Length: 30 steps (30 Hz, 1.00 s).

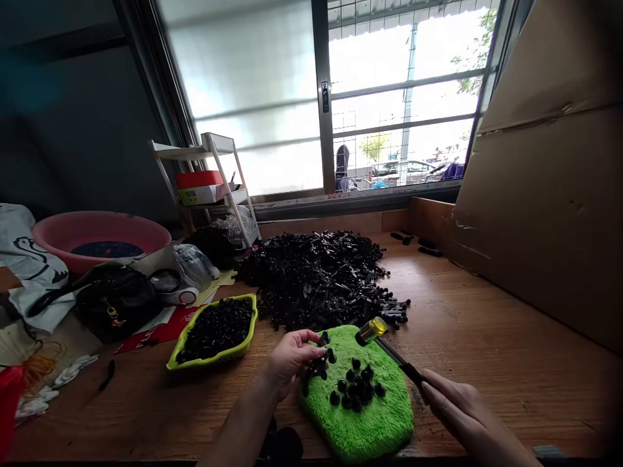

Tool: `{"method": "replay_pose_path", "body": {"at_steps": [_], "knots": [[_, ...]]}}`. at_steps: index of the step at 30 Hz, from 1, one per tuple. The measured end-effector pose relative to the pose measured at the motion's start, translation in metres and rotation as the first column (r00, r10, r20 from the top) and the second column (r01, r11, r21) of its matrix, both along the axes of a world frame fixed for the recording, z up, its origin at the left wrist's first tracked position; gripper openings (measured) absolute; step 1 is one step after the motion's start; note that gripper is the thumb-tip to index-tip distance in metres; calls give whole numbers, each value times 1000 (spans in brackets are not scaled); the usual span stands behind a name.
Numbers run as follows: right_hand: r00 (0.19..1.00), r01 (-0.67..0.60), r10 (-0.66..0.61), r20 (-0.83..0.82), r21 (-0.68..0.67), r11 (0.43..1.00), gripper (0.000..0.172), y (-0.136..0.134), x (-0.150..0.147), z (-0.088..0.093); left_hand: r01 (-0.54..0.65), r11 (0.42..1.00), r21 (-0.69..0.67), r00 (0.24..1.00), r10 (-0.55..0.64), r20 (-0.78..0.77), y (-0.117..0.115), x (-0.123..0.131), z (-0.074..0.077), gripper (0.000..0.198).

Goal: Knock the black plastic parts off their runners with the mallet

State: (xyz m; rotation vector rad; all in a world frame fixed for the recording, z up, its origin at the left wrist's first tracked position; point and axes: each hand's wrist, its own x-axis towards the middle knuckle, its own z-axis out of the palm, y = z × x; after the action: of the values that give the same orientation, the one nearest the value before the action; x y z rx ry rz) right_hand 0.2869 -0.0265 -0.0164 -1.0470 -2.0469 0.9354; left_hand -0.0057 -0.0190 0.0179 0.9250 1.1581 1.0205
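My left hand (pixel 291 360) rests at the left edge of a fuzzy green pad (pixel 374 421), fingers pinched on a small black part (pixel 322 338). Several small round black parts (pixel 357 389) lie on the pad's middle. My right hand (pixel 460 410) grips the black handle of a small mallet (pixel 389 347), whose yellow head hovers over the pad's far edge. Behind the pad lies a big heap of black plastic pieces (pixel 316 275). A green tray (pixel 195 360) filled with small black parts sits left of my left hand.
All stands on a wooden table (pixel 487 337) below a window. Cardboard sheets (pixel 549 194) lean along the right. At the left are a black bag (pixel 114 301), a pink basin (pixel 97 237), plastic bags, cloth and a white rack (pixel 214 175).
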Motion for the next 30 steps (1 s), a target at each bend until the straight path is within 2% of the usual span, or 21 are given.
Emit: {"method": "replay_pose_path", "body": {"at_steps": [5,14,25,27,30], "knots": [[998,13,-15,-58,-32,999,40,-4,0,-3,-44,998,-41,998,42,-56,5,10,1,41],[995,78,-79,-68,-18,997,40,-4,2,-11,14,1000,-23,999,-14,-37,2,15,-1,43],[999,43,-43,14,9,999,39,-11,-1,-1,-27,999,-29,993,24,-119,-1,24,4,46],[997,66,-68,28,73,995,34,-18,-1,4,-33,999,-25,993,30,-111,-1,23,4,45],[994,91,-103,35,251,964,31,-30,-3,14,-35,999,-5,995,34,-98,0,24,2,43]]}}
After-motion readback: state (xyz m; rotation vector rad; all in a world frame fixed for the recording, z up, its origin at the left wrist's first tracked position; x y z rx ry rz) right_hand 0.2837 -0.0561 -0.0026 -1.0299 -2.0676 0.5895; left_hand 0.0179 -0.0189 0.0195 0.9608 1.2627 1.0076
